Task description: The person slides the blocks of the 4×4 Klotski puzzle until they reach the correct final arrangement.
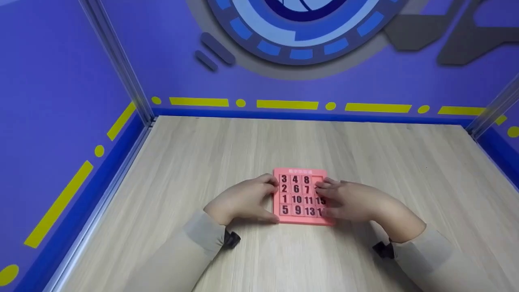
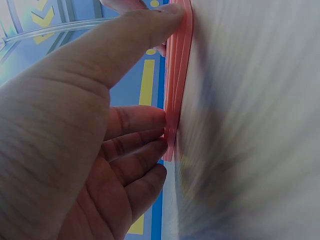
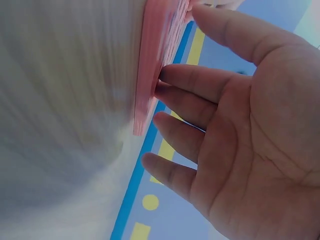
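A pink number slide puzzle (image 1: 296,221) lies flat on the table, with rows of black-numbered tiles. Its top row reads 3, 4, 8, then a vacant slot at the right. My left hand (image 1: 249,199) holds the left side of the frame, thumb at the near corner and fingers farther up; the left wrist view shows thumb and fingertips against the puzzle's edge (image 2: 176,85). My right hand (image 1: 352,200) reaches over the right side, its extended fingers touching the right column. They cover one tile in the second row and part of the bottom-right one. In the right wrist view the fingers (image 3: 200,82) look mostly straight.
The wood-grain table (image 1: 227,142) extends around the puzzle. Blue-purple panels with yellow marks stand behind it (image 1: 170,77) and at the left (image 1: 48,101), joined by a metal post (image 1: 121,61). Dark pieces show at both cuffs.
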Demonstrator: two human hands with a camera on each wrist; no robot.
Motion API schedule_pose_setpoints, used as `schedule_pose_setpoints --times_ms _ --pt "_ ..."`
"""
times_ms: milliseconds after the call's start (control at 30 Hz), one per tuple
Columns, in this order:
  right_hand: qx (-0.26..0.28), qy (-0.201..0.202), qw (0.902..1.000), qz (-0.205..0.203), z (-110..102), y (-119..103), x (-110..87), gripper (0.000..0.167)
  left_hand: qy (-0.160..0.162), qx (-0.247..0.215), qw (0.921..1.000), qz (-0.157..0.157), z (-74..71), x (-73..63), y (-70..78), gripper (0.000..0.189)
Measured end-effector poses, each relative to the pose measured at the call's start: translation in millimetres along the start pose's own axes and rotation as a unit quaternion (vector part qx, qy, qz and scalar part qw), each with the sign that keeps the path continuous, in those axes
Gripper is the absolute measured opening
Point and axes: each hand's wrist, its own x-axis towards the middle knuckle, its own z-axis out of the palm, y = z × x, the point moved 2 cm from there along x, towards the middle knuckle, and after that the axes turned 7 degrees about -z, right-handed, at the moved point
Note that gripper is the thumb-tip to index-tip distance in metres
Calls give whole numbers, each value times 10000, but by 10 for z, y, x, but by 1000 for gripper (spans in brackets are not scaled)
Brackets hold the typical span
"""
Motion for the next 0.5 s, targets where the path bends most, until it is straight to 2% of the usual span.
schedule_pose_setpoints --times_ms 200,367,500 --pt "-142 70 9998 89 -58 -36 109 69 -24 8 10000 34 -19 -6 -8 81" --pt "96 251 9996 38 -74 -51 268 69 -11 1 10000 31 -26 -3 -9 82" --pt "286 229 9993 -32 -24 -37 346 70 -33 -34 10000 19 -12 2 -6 82"
